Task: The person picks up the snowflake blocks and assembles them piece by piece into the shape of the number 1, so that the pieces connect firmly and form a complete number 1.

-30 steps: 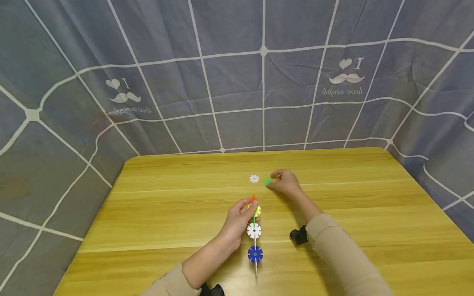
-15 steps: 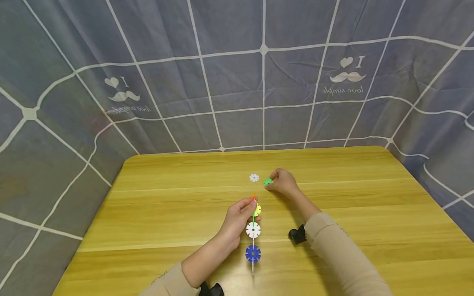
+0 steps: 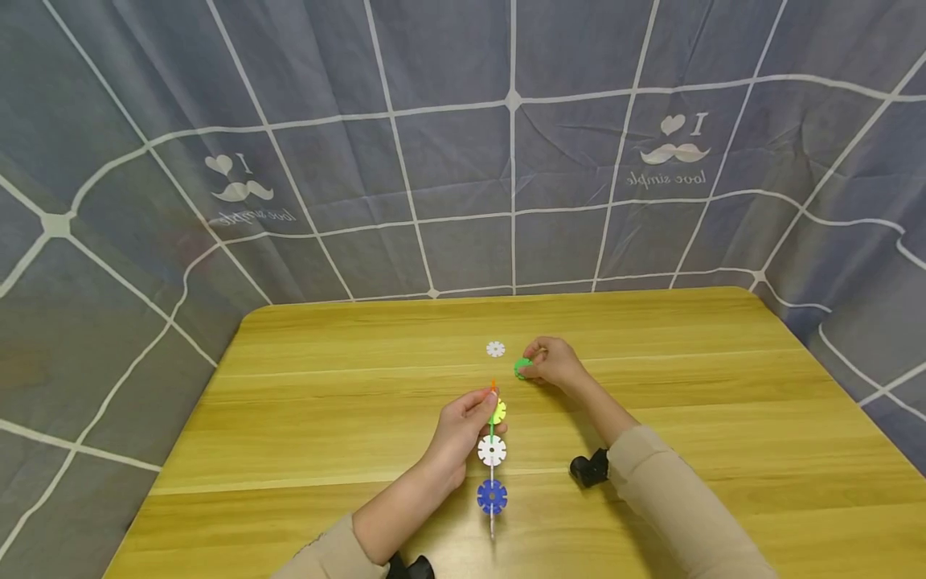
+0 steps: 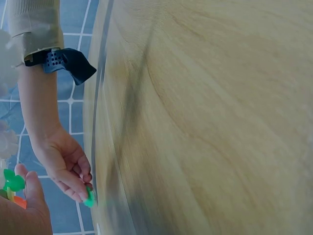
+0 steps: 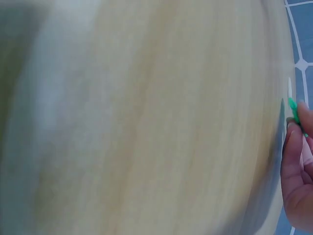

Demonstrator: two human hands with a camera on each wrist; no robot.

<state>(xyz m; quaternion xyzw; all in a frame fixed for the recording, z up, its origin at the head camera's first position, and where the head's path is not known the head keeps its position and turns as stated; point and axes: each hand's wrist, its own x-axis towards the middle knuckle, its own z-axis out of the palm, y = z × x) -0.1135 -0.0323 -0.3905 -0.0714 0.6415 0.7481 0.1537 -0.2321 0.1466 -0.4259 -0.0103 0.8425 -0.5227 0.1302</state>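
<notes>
A chain of slotted plastic discs is held by my left hand, thumb and fingers pinching its far end by the orange disc and yellow disc. From there it runs toward me through a green disc seen edge-on, a white disc, and a blue disc, with pale discs edge-on between. Beyond it, my right hand pinches a loose green disc between thumb and fingers; the right wrist view shows this green disc tilted at the fingertips. A loose white disc lies flat to its left.
The wooden table has its far edge against a grey curtain with white lines. Black wrist straps hang at both sleeves, the right strap near the tabletop.
My right hand has gripped the green disc and drawn it slightly toward me, away from beside the white disc. The left hand and its chain stay nearly in place.
</notes>
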